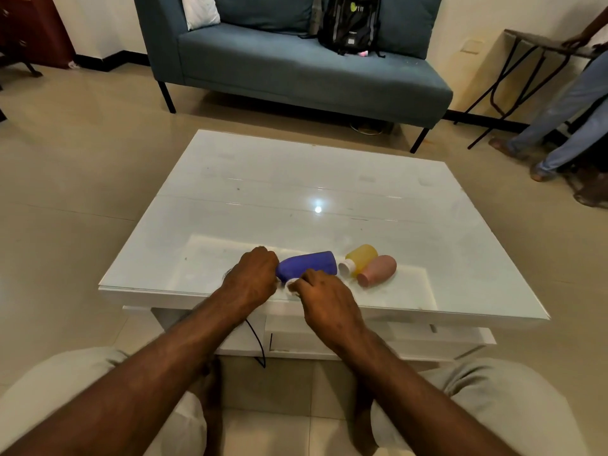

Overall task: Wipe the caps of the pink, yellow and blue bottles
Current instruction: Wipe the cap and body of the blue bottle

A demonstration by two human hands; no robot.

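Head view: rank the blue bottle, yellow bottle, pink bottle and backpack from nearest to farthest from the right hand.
1. blue bottle, at the right hand
2. yellow bottle and pink bottle, lying together to the right; too close to call
3. backpack, on the sofa across the room

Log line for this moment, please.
left hand: on blue bottle | right hand: at its cap | yellow bottle, pink bottle: lying untouched

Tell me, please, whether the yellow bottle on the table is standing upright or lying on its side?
Lying on its side. The yellow bottle rests lengthwise on the white table, white cap pointing toward the person, right beside the pink bottle, which also lies flat.
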